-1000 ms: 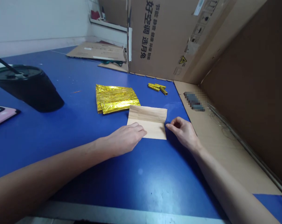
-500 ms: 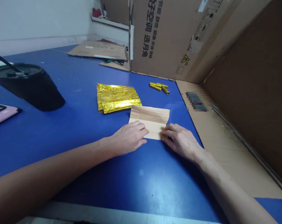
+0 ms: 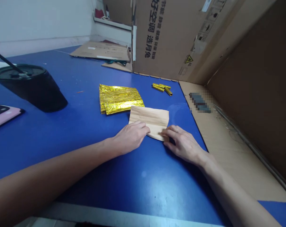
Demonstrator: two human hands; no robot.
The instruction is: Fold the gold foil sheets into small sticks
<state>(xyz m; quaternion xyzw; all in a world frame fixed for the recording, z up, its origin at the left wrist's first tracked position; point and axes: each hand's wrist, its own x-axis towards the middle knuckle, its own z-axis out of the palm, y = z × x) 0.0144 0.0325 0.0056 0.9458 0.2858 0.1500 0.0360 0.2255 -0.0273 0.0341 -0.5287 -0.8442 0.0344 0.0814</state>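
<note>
A creased sheet of tan paper (image 3: 149, 116) lies on the blue table, its far part slightly raised. My left hand (image 3: 134, 135) has its fingers closed on the sheet's near left edge. At the near right corner, my right hand (image 3: 178, 140) pinches the paper between thumb and fingers. The near edge bows up a little between the two hands. Just beyond, to the left, is a stack of shiny gold foil sheets (image 3: 121, 99), partly touching or overlapped by the paper. Several small folded gold foil strips (image 3: 161, 88) sit farther back on the right.
A black tumbler with a straw (image 3: 39, 88) stands at left, near a pink phone (image 3: 6, 116). Cardboard walls (image 3: 166, 41) close off the back and right. A flat cardboard piece (image 3: 100, 50) lies at the back, and a blurred-out dark object (image 3: 200, 102) rests on cardboard at right.
The paper has shifted slightly left, and its near edge now lifts and curves at the right corner. My left fingers have drawn in closer, and the right fingers now pinch the corner.
</note>
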